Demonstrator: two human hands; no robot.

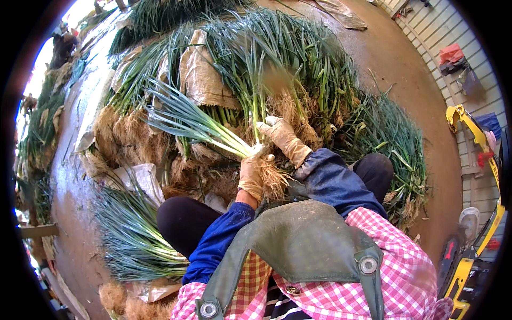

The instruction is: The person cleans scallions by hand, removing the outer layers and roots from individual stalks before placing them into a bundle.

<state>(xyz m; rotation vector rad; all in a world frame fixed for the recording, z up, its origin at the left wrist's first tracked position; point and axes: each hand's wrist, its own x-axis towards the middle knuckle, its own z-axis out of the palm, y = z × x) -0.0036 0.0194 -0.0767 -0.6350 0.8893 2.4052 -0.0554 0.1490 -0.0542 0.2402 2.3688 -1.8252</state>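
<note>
My left hand [249, 178], in a tan glove, is closed round a small bunch of green onions [221, 134]. Their leaves fan out to the upper left, and the pale roots [274, 178] hang on the right side of that hand. My right hand [285, 140], gloved too, has its fingers closed at the lower stalk of an upright green onion [258, 104], just in front of the large pile [288, 40]. Part of that stalk's lower end is hidden by the glove.
A woven sack [202, 74] lies over part of the pile. More green onions lie at the left [133, 234] and the right [392, 144] of my knees. Loose pale roots [122, 298] lie at lower left. A yellow metal frame [480, 138] stands by the right wall.
</note>
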